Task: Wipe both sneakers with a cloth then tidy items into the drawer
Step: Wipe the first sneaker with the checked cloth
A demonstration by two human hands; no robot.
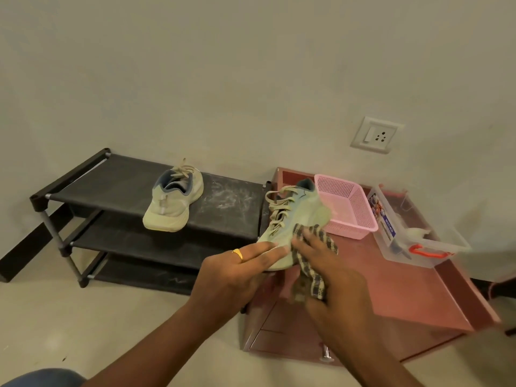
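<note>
One pale green sneaker (174,202) stands alone on the top shelf of the black shoe rack (117,180). The second sneaker (296,216) is lifted over the left edge of the reddish drawer cabinet (405,286). My left hand (237,272) grips that sneaker at its toe from the left. My right hand (332,277) holds a striped cloth (315,247) and presses it against the sneaker's toe. The drawer front with its metal handle (325,354) shows below my right forearm, and the drawer looks closed.
A pink plastic basket (349,208) and a clear plastic box with a red latch (413,241) sit on the cabinet top by the wall. A wall socket (375,135) is above them. The rack has dusty lower shelves. Bare floor lies to the left.
</note>
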